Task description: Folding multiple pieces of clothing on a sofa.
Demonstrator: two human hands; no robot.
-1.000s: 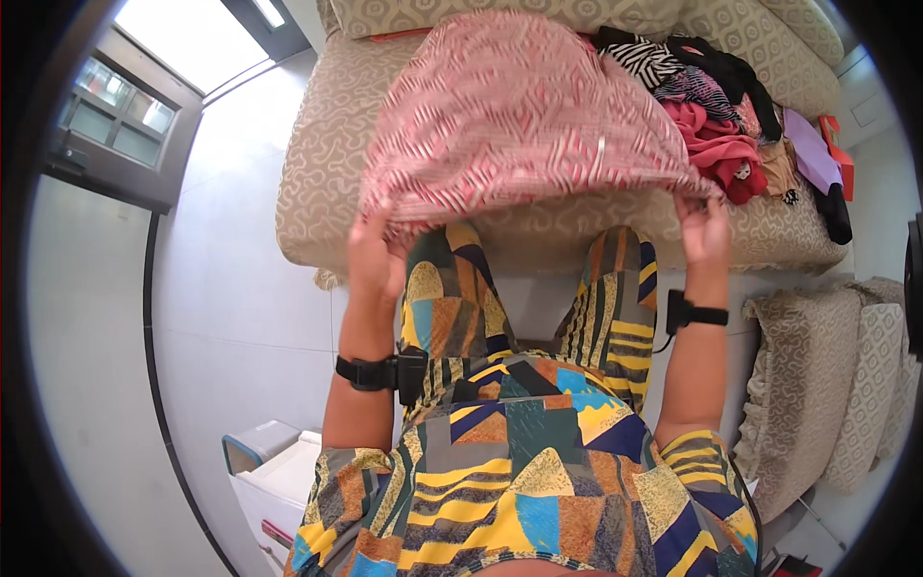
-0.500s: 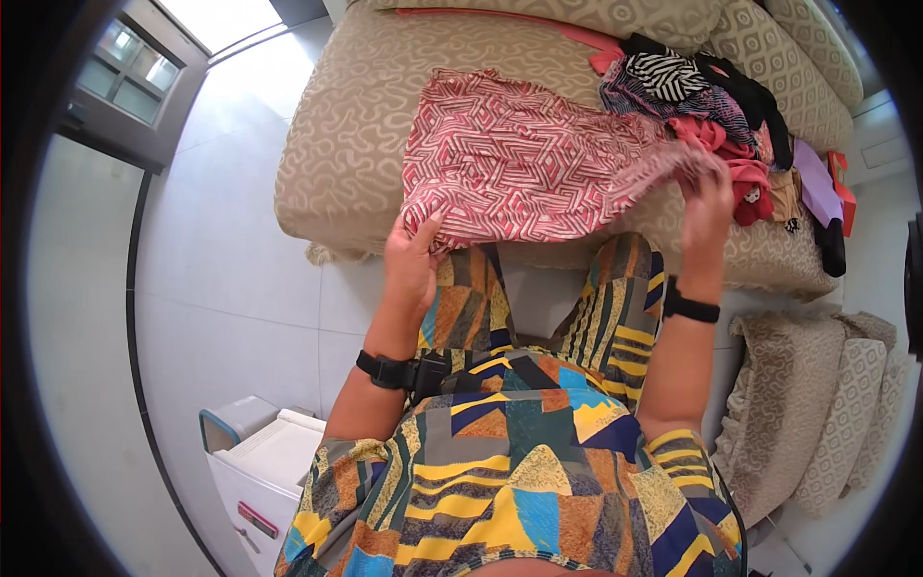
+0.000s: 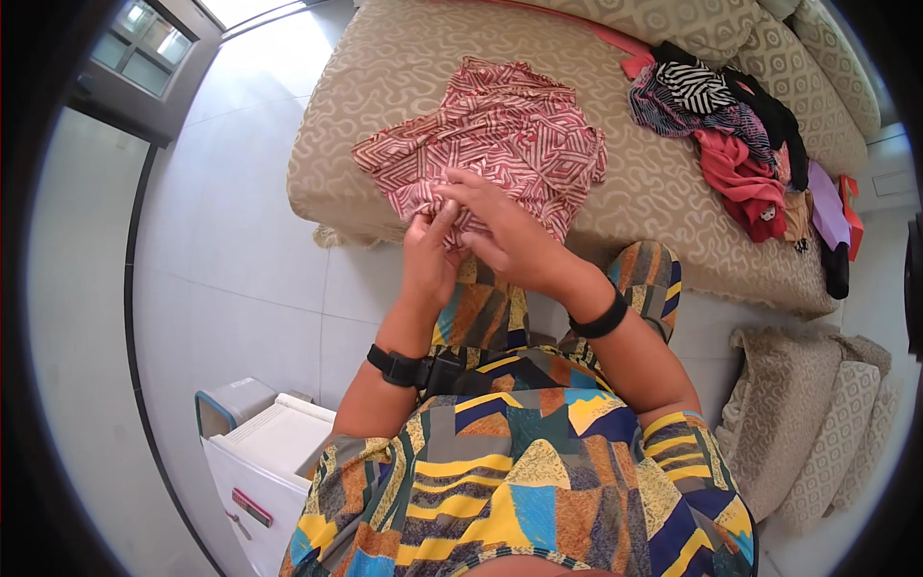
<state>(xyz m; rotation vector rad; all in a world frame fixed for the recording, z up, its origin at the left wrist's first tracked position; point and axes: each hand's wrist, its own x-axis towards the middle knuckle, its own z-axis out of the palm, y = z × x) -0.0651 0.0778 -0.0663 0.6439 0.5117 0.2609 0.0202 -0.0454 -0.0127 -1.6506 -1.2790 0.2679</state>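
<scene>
Red-and-white patterned garment (image 3: 490,144): crumpled on near edge of beige sofa (image 3: 654,192). Left hand (image 3: 430,260) and right hand (image 3: 505,231): fingers pinched on its near hem. Clothes pile (image 3: 740,135): far right.

the patterned garment (image 3: 490,144) lies on the couch seat (image 3: 663,207) near its front left corner, both hands at its front edge, left hand (image 3: 430,260) just left of right hand (image 3: 505,236). a heap of clothes (image 3: 740,125) sits toward the seat's right end. cushions (image 3: 817,423) lie on the floor right of the person, a small cabinet (image 3: 260,462) to the left.
</scene>
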